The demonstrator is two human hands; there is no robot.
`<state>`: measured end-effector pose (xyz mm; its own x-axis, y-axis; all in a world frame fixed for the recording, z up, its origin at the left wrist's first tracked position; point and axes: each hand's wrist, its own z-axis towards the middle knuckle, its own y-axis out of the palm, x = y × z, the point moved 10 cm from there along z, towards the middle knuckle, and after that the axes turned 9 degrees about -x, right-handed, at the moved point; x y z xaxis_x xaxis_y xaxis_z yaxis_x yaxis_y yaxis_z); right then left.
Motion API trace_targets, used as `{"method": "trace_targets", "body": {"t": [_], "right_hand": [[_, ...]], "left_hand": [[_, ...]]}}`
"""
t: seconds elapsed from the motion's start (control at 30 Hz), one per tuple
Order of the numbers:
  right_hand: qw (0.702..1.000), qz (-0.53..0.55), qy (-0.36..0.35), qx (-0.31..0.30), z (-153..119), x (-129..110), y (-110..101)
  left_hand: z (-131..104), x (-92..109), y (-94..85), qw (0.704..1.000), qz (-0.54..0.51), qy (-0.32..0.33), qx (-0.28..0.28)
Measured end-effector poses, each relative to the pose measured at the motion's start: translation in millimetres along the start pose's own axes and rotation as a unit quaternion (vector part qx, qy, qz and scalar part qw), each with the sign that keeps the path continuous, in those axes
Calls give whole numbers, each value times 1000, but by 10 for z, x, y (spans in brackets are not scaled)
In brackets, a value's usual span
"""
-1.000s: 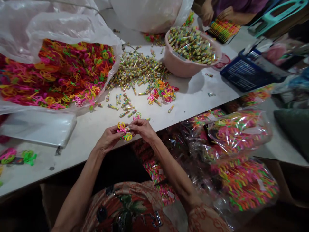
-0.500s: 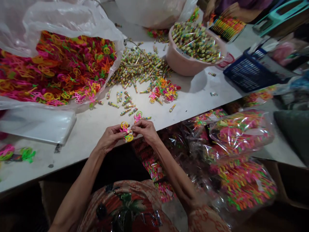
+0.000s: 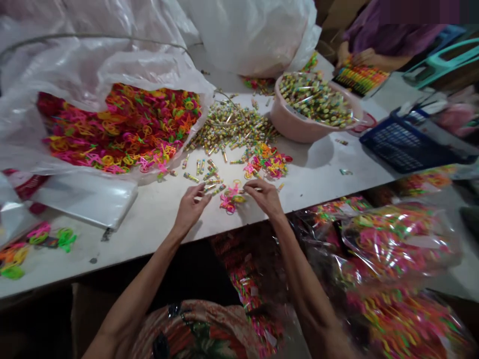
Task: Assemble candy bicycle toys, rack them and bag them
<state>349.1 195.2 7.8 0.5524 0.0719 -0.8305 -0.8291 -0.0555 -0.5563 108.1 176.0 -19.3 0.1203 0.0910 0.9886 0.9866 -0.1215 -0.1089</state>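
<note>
My left hand [image 3: 191,208] is over the table, thumb and forefinger apart, beside several small candy-filled tubes [image 3: 212,174] with coloured contents. Its fingertips are at the nearest tubes; I see none held. To the right, my right hand [image 3: 265,197] has thumb and forefinger drawn together; what they pinch, if anything, is too small to make out. Between the hands lies a little cluster of pink and yellow plastic toy pieces [image 3: 230,201]. Behind my right hand is a larger heap of bright plastic pieces [image 3: 272,162].
A plastic bag of coloured pieces [image 3: 127,132] lies open at left, near clear bags [image 3: 90,199]. More tubes [image 3: 234,124] are heaped beside a pink basin [image 3: 295,127]. A blue basket [image 3: 396,142] stands right. Filled packets [image 3: 400,244] lie below. Another person's hands [image 3: 362,57] work at the back.
My hands have moved apart and forward over the table. The pink and yellow pieces held between them are out of my left hand; a cluster lies on the table. The view has shifted.
</note>
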Motion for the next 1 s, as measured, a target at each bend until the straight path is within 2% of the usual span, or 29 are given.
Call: {"method": "trace_targets", "body": {"t": [0.03, 0.07, 0.1, 0.17, 0.23, 0.3, 0.33, 0.37, 0.43, 0.5, 0.53, 0.57, 0.63, 0.67, 0.77, 0.87, 1.0], "right_hand": [[996, -85, -18, 28, 73, -79, -66], [985, -164, -32, 33, 134, -173, -34], [972, -230, -39, 10, 186, -264, 98], [938, -327, -48, -105, 242, -407, 579], [895, -389, -52, -212, 237, -507, 1055], [871, -422, -52, -246, 268, -592, 1304], [872, -421, -51, -243, 301, -624, 1345], [882, -407, -49, -231, 338, -649, 1339], [927, -326, -42, -182, 398, -685, 1219], [980, -157, -11, -122, 403, -638, 1050], [994, -43, 12, -101, 378, -579, 1010], [992, 78, 38, -94, 338, -512, 1030], [948, 288, 84, -105, 228, -427, 1207], [920, 363, 99, -113, 171, -419, 1316], [858, 483, 125, -123, 28, -429, 1564], [831, 519, 139, -145, -76, -421, 1677], [831, 513, 155, -150, -159, -345, 1615]], "left_hand": [[77, 123, -217, 995, 86, 36, 44], [151, 233, -437, 979, 172, 59, 88], [227, 322, -652, 957, 252, 67, 129], [401, 394, -1040, 906, 377, 26, 191], [599, 332, -1284, 869, 456, -53, 187], [743, 226, -1383, 845, 501, -115, 148], [780, 185, -1394, 839, 513, -130, 128], [790, 157, -1403, 836, 518, -137, 117], [732, 141, -1436, 847, 499, -131, 127], [583, 162, -1491, 886, 420, -92, 173], [478, 158, -1520, 912, 350, -68, 202], [364, 124, -1533, 937, 260, -47, 227], [164, -52, -1437, 972, 43, -35, 230], [86, -165, -1310, 975, -64, -47, 209], [-125, -380, -786, 946, -283, -109, 111], [-308, -426, -472, 920, -355, -148, 74], [-410, -428, -350, 908, -377, -169, 68]]}}
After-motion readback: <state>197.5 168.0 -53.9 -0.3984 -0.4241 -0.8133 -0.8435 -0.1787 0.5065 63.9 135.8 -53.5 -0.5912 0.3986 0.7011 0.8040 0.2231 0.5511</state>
